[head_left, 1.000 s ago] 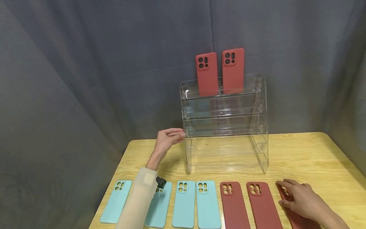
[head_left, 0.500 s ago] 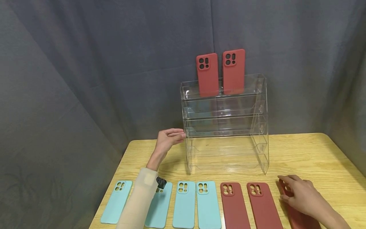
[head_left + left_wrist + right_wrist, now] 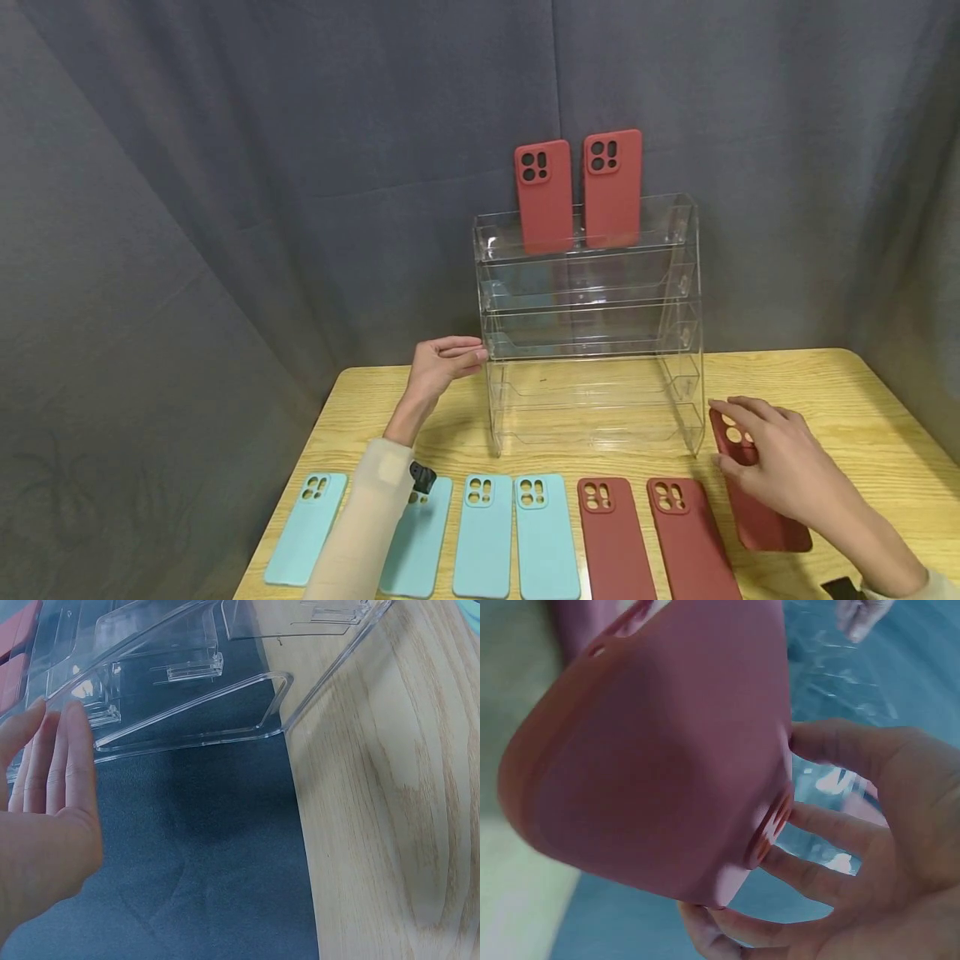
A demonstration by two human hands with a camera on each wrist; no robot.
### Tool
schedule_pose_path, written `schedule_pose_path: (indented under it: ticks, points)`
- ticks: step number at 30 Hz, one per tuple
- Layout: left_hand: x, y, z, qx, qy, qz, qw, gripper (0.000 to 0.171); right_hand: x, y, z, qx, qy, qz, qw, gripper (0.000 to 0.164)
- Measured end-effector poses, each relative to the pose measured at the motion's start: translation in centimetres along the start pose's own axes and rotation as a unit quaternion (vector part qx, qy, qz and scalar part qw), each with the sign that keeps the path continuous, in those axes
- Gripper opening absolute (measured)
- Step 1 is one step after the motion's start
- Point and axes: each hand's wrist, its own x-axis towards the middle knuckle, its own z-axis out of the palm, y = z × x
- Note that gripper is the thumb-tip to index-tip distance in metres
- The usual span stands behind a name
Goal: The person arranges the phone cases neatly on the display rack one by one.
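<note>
My right hand (image 3: 783, 454) grips a dark red phone case (image 3: 757, 508) near its camera cutouts, holding it tilted above the table. In the right wrist view, the thumb is at one edge of the phone case (image 3: 667, 750) and fingers reach its top. My left hand (image 3: 442, 367) pinches the left side edge of a clear acrylic tiered display rack (image 3: 592, 400); in the left wrist view, thumb and fingertips meet at the panel's edge (image 3: 127, 664). Two red phone cases, one left (image 3: 546, 208) and one right (image 3: 613, 200), stand upright side by side in the rack's top tier.
Along the front of the wooden table (image 3: 817, 383) lies a row of phone cases: several light blue ones (image 3: 482, 550) at left, partly under the left sleeve (image 3: 367, 508), and two red ones (image 3: 618, 550) to their right. A grey curtain (image 3: 300, 167) hangs behind.
My right hand has lifted the rightmost red phone case off the table, carrying it up and slightly left toward the rack. The left hand stays at the rack's side.
</note>
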Motion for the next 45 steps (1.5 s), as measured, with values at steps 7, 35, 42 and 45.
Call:
schedule_pose_path:
  ticks: [7,35,42,45]
  points:
    - [0.1,0.1,0.1,-0.003,-0.003,-0.002,1.0,0.031,3.1,-2.5,-2.0,0.021,0.054,-0.022,0.998,0.069]
    - [0.2,0.4,-0.6,-0.003,0.002,-0.002,1.0,0.031,19.1,-9.5,-5.7,0.128,0.22,-0.044,0.966,0.063]
    - [0.2,0.2,-0.8,-0.004,0.002,0.004,1.0,0.031,23.7,-10.5,-4.6,0.116,0.219,-0.051,0.968,0.061]
    - [0.2,0.2,-0.8,-0.002,0.004,0.006,1.0,0.03,25.3,-10.9,-3.9,0.1,0.222,-0.055,0.968,0.061]
